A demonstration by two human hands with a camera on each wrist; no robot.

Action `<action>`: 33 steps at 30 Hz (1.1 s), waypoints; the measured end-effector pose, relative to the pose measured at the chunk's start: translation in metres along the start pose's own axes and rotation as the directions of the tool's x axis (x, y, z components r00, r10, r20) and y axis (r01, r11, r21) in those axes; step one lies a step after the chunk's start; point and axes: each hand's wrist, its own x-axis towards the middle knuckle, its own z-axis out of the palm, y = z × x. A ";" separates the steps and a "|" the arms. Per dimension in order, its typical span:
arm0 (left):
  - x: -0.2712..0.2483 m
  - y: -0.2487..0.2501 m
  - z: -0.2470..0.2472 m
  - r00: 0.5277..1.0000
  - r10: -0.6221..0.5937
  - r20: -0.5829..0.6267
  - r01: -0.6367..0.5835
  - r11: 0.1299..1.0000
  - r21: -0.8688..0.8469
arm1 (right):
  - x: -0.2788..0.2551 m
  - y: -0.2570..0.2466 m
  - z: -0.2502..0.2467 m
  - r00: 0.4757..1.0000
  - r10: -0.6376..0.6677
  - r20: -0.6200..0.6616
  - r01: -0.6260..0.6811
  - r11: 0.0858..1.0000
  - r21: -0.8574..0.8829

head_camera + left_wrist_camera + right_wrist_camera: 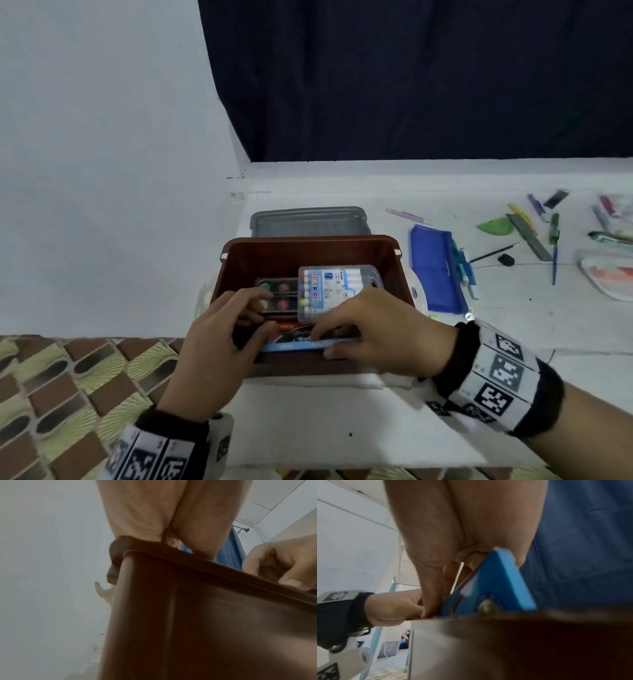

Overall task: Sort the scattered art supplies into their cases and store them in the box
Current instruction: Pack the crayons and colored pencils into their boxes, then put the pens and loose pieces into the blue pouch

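Note:
A brown box (308, 251) stands on the white table (342, 428). Inside it lie a clear colour pen case (337, 291) and a dark paint set (277, 296). Both hands hold a flat blue-edged case (294, 344) tilted over the box's near rim. My left hand (219, 339) grips its left end, fingers reaching over the paint set. My right hand (370, 329) pinches its right end. In the right wrist view the blue case (496, 585) sits between thumb and fingers above the box wall. The left wrist view shows the box wall (205, 615) and my right hand (283, 563).
A grey lid (308, 221) lies behind the box. To the right lie a blue zip pouch (435, 270), scattered pens and markers (534, 219), a thin brush (496, 253), a green piece (495, 226) and a clear case (609, 274). A wall stands at left.

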 end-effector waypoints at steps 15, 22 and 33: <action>0.004 0.023 0.022 0.995 0.069 0.073 -0.073 0.996 0.055 | -0.020 0.025 0.017 0.998 0.062 -0.001 -0.060 0.956 0.286; 0.006 0.068 0.053 0.999 -0.006 -0.032 -0.002 0.966 -0.260 | -0.064 0.047 -0.002 0.970 -0.015 -0.244 0.078 0.965 0.252; 0.015 0.181 0.140 0.982 -0.073 -0.174 -0.013 0.892 -0.452 | -0.185 0.160 -0.044 0.889 0.172 -0.424 0.011 0.918 0.396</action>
